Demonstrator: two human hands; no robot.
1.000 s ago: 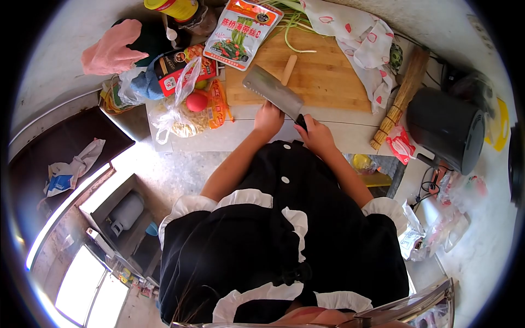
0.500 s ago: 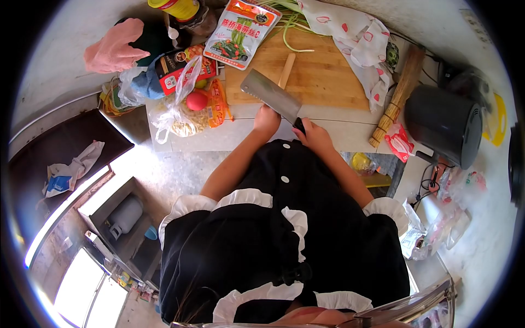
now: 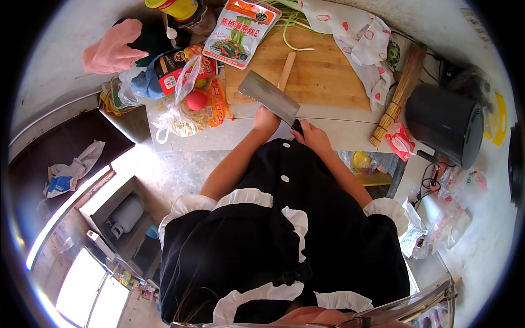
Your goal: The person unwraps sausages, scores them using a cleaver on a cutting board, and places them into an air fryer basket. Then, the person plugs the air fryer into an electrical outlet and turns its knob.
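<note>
A cleaver (image 3: 268, 97) with a broad metal blade and a dark handle is tilted over the near edge of the wooden cutting board (image 3: 328, 71). Around its handle my right hand (image 3: 314, 135) is closed. My left hand (image 3: 265, 121) is right at the blade's lower side, and the blade hides its fingers, so I cannot tell whether it grips or only touches. Beyond the blade, a light wooden stick (image 3: 286, 70) lies on the board. A packet with green strands pictured on it (image 3: 240, 34) rests on the board's far left corner.
Left of the board sit a plastic bag of pale food (image 3: 188, 127), a red round item (image 3: 197, 100) and a dark-red packet (image 3: 170, 70). Green stalks (image 3: 295, 30) and a patterned cloth (image 3: 361, 44) lie behind. To the right are a straw bundle (image 3: 399, 98) and a black pot (image 3: 444, 123).
The cleaver and both hands have shifted very slightly to the left. Everything else on the counter stays in place.
</note>
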